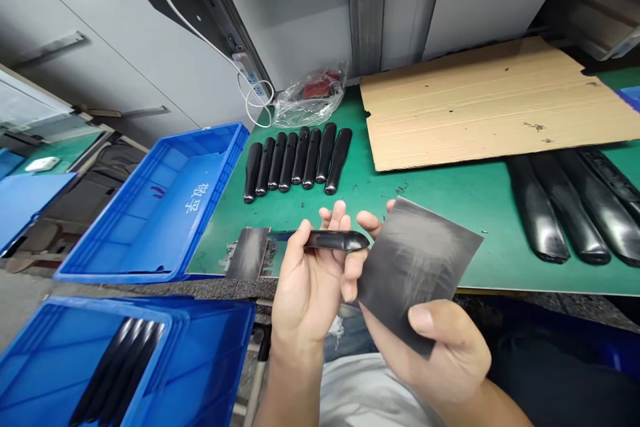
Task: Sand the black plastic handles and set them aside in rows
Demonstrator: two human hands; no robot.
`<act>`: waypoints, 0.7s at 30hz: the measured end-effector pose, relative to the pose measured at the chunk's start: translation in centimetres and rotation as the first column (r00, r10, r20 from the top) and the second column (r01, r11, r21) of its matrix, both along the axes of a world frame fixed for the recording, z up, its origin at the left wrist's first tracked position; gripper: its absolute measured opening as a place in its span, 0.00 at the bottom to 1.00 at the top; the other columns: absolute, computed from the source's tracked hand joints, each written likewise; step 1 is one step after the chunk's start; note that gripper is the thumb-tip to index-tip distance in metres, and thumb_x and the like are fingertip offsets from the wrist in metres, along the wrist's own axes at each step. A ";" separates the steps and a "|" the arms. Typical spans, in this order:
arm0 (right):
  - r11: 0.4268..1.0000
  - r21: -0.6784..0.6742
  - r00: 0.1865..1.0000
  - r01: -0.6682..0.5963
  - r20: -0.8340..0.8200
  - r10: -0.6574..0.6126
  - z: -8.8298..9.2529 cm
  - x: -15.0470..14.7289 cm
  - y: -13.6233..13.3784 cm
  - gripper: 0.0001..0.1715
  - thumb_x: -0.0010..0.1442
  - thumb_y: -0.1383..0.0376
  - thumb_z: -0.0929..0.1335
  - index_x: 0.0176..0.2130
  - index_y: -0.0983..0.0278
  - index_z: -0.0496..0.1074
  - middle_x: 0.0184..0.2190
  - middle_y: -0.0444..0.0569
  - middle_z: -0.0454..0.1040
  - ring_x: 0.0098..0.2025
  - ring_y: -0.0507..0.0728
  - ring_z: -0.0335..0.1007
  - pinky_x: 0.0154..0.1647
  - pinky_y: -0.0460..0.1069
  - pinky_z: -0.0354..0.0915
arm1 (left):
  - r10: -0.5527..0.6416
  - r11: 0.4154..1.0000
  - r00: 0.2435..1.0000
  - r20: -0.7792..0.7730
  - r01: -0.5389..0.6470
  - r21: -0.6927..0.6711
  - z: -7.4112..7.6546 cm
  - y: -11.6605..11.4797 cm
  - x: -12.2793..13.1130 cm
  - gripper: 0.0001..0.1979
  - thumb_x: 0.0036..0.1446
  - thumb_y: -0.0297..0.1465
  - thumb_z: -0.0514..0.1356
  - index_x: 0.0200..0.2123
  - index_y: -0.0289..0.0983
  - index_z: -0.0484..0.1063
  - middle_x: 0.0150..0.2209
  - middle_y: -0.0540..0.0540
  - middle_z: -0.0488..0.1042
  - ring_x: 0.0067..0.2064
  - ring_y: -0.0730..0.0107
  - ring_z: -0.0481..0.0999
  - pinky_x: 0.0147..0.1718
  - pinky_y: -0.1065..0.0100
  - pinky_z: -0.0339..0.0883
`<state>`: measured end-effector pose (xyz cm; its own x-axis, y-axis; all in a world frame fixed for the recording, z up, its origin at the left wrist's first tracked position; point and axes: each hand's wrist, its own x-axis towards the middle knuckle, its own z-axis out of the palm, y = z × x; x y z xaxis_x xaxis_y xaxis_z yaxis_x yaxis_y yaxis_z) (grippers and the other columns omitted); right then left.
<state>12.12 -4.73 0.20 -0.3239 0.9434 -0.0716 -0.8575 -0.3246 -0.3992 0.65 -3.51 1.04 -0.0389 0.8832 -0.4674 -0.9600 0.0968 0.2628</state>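
Note:
My left hand [317,273] holds a slim, glossy black plastic handle-like piece [335,240] level between thumb and fingers, its pointed end toward the right. In my right hand [450,347] is a dark grey sheet of sandpaper [417,267], whitened by scuffs, pinched with the thumb on its face. The sheet stands tilted just right of the black piece; whether they touch I cannot tell. Another sandpaper sheet [250,252] lies at the bench edge, left of my left hand. Beyond my hands, several black handle-like pieces [300,160] lie side by side in a row.
A cardboard sheet [490,107] covers the back right of the green bench [430,197]. Large black pieces [580,213] stick out from under it. Left stand a blue crate [175,207] and a lower blue crate [30,347] holding black pieces. A plastic bag [310,100] sits behind.

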 end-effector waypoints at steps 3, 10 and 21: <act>1.000 -0.007 0.998 0.029 0.054 -0.028 0.2 -0.3 0.1 0.39 0.40 0.65 0.69 0.54 0.56 0.78 0.46 0.50 0.82 0.52 0.71 0.77 0.57 0.66 0.74 | -0.005 1.000 1.000 -0.022 0.005 0.024 0.3 -0.2 0.1 0.18 0.77 0.34 0.44 0.48 0.33 0.71 0.44 0.38 0.80 0.25 0.75 0.78 0.17 0.76 0.70; 0.999 0.038 0.999 -0.006 0.047 0.004 0.0 -0.5 -0.5 0.35 0.44 0.63 0.69 0.54 0.55 0.78 0.43 0.50 0.81 0.48 0.69 0.77 0.50 0.64 0.75 | -0.011 1.000 0.999 -0.041 0.011 -0.001 0.8 -0.3 0.4 0.20 0.77 0.34 0.43 0.47 0.35 0.73 0.41 0.40 0.80 0.31 0.72 0.81 0.12 0.81 0.62; 0.999 -0.009 0.984 0.038 0.175 -0.036 -2.9 0.5 -0.6 0.26 0.72 0.44 0.65 0.57 0.56 0.78 0.52 0.53 0.76 0.36 0.53 0.65 0.38 0.47 0.70 | 0.557 0.829 0.822 -0.119 -0.559 0.023 2.1 0.8 0.9 0.14 0.72 0.26 0.49 0.30 0.39 0.56 0.23 0.59 0.60 0.19 0.85 0.65 0.23 0.80 0.66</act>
